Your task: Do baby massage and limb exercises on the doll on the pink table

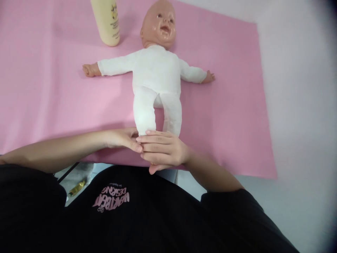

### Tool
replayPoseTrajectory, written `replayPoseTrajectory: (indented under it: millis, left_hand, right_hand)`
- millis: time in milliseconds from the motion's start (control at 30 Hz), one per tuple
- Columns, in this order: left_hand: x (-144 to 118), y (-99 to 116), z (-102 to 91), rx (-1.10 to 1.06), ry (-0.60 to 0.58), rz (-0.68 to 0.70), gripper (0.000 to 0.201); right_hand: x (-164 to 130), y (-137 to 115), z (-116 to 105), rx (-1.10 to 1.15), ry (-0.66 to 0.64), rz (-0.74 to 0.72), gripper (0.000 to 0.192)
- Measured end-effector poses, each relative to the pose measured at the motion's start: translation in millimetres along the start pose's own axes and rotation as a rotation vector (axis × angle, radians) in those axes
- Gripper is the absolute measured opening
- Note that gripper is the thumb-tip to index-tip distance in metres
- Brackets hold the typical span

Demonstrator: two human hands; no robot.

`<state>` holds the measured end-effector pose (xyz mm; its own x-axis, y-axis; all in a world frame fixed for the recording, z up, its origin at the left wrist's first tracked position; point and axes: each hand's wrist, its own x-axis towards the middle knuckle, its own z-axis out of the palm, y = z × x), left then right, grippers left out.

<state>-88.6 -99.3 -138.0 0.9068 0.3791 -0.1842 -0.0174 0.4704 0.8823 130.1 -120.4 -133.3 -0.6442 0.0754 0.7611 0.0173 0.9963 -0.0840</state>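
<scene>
Where my left hand (122, 138) and right hand (167, 149) meet by the white-cloth, plastic-headed doll (158, 70), I can't tell if they're gripping; likely leg-handling, next needing light pressure.

Bald baby doll (157, 72), white cloth body, on its back, arms outspread, on pink mat (223, 123)
</scene>
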Motion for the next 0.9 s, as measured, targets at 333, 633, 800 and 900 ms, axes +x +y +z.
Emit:
replayPoseTrajectory:
  millis: [333,633,800,900]
  left_hand:
    - [1.0,-1.1,-1.4,-0.142,-0.003,-0.004,0.068]
    - [0.6,-1.4,0.6,-0.22,0.015,0.038,0.052]
    - [0.0,-2.4,-1.5,-0.255,0.086,0.062,0.038]
    - [0.0,-3.8,-4.0,-0.271,0.09,0.081,0.025]
  right_hand:
    - [7.7,-3.6,-3.2,-0.098,-0.051,0.069,0.028]
    - [-2.0,-1.3,-4.5,-0.056,-0.146,0.069,0.042]
    - [4.5,-0.3,-8.4,-0.053,-0.102,0.079,0.04]
    - [7.8,-0.4,-6.6,-0.096,-0.066,0.084,0.03]
